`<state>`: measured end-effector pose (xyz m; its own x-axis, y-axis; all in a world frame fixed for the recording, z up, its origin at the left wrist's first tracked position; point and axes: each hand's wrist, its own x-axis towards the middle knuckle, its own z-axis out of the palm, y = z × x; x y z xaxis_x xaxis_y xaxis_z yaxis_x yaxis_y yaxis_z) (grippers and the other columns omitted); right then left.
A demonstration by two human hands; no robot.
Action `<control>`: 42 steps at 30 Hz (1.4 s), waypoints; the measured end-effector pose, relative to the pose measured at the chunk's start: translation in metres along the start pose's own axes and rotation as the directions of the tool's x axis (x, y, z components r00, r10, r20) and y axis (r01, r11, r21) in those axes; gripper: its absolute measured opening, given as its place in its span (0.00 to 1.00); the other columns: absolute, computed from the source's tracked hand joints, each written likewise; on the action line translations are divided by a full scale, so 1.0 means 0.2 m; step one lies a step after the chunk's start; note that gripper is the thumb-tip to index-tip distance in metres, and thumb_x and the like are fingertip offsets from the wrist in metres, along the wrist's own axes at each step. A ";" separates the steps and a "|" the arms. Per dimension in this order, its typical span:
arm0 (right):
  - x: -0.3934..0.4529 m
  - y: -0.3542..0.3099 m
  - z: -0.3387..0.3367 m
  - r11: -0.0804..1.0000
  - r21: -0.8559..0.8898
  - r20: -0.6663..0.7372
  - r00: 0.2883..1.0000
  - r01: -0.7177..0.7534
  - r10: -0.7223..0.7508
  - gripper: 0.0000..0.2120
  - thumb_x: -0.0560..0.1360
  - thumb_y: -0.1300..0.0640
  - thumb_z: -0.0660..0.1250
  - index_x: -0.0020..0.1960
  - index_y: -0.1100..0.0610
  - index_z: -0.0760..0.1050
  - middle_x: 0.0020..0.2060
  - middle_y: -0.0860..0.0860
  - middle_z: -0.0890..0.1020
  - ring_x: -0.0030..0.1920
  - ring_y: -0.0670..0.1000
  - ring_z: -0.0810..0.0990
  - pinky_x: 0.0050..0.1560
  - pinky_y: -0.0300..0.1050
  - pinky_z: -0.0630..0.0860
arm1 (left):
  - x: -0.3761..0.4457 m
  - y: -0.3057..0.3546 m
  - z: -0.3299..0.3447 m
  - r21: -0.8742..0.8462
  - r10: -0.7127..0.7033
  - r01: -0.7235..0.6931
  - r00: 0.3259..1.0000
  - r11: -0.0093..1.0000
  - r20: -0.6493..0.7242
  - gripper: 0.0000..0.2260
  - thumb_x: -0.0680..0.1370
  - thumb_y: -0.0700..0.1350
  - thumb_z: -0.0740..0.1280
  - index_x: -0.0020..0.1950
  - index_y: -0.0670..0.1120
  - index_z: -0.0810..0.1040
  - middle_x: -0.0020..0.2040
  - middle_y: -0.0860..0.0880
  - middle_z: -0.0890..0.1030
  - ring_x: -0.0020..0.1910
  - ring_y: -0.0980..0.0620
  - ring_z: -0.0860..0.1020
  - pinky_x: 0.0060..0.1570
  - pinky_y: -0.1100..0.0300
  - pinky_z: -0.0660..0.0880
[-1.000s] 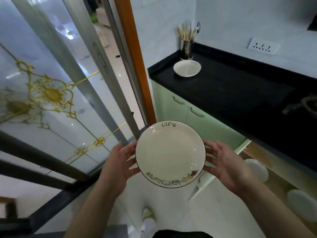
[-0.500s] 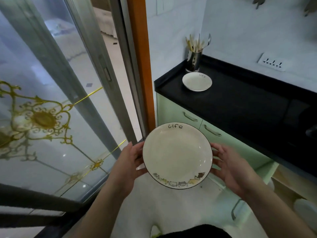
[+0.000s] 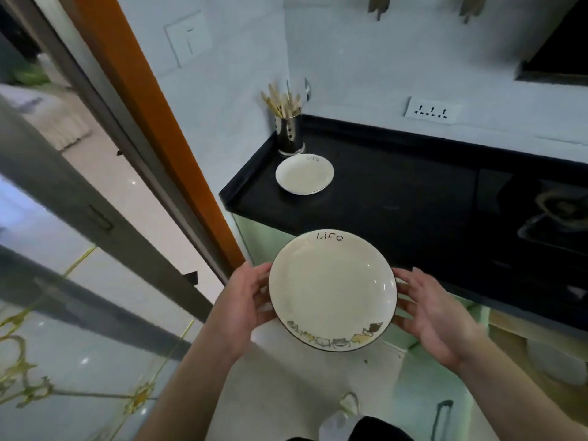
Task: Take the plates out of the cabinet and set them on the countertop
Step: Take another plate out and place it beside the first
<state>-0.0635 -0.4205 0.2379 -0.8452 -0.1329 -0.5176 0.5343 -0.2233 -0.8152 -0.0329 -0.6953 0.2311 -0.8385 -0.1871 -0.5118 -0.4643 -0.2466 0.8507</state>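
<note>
I hold a cream plate with a dark rim, the word "life" and small drawings along its near edge. My left hand grips its left edge and my right hand its right edge. The plate is level, in front of the black countertop and slightly below its front edge. A second, matching plate rests on the countertop's far left corner. The open cabinet at the lower right shows another pale plate inside, blurred.
A steel holder with chopsticks and a spoon stands in the corner behind the resting plate. A stove burner sits at the right. A wall socket is above the counter. An orange door frame and glass sliding door are on my left.
The view has risen and turned toward the countertop. The plate in both hands has come up and closer to the counter's front edge; the open cabinet has slid toward the lower right.
</note>
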 end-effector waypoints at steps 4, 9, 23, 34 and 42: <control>0.16 -0.12 -0.07 0.998 0.065 -0.046 0.999 0.006 -0.003 0.18 0.82 0.48 0.53 0.59 0.54 0.77 0.58 0.56 0.80 0.58 0.58 0.78 0.51 0.53 0.78 | 0.19 0.17 0.16 0.018 -0.068 0.068 0.998 0.997 -0.017 0.18 0.84 0.53 0.52 0.58 0.50 0.81 0.56 0.46 0.84 0.54 0.46 0.83 0.48 0.51 0.80; 0.33 -0.21 -0.13 0.994 0.110 -0.086 0.996 0.024 -0.015 0.18 0.82 0.48 0.54 0.59 0.56 0.79 0.55 0.57 0.82 0.57 0.59 0.80 0.54 0.57 0.78 | 0.38 0.27 0.30 0.011 -0.059 0.060 0.998 0.998 -0.026 0.14 0.83 0.49 0.59 0.54 0.49 0.84 0.55 0.45 0.85 0.53 0.45 0.83 0.50 0.47 0.80; 0.72 -0.41 -0.18 0.990 0.120 -0.291 0.956 0.071 -0.034 0.18 0.81 0.47 0.55 0.60 0.55 0.77 0.55 0.54 0.83 0.55 0.55 0.82 0.50 0.53 0.79 | 1.05 0.45 0.51 0.040 -0.113 0.106 0.961 0.994 0.253 0.16 0.81 0.55 0.58 0.58 0.51 0.83 0.56 0.43 0.84 0.56 0.44 0.81 0.46 0.48 0.80; 1.20 -0.44 -0.11 0.985 0.170 -0.486 0.871 0.012 0.073 0.18 0.80 0.44 0.57 0.62 0.52 0.76 0.57 0.54 0.82 0.57 0.56 0.80 0.51 0.54 0.78 | 1.65 0.60 0.56 0.152 -0.255 0.213 0.897 0.965 0.360 0.14 0.76 0.53 0.67 0.59 0.51 0.82 0.54 0.49 0.85 0.54 0.50 0.83 0.52 0.48 0.80; 1.44 -0.42 -0.24 0.975 0.212 -0.578 0.795 -0.072 0.184 0.20 0.81 0.47 0.57 0.69 0.54 0.70 0.61 0.54 0.78 0.60 0.56 0.77 0.61 0.57 0.73 | 1.89 0.55 0.80 0.241 -0.350 0.280 0.876 0.929 0.333 0.11 0.77 0.51 0.66 0.57 0.50 0.82 0.52 0.51 0.86 0.49 0.52 0.84 0.44 0.53 0.80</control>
<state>-0.3515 -0.3948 0.1445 -0.5691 0.4116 -0.7119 0.5800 -0.4128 -0.7023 -0.4468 -0.6418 0.1496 -0.6666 0.2390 -0.7060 -0.7348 -0.0518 0.6763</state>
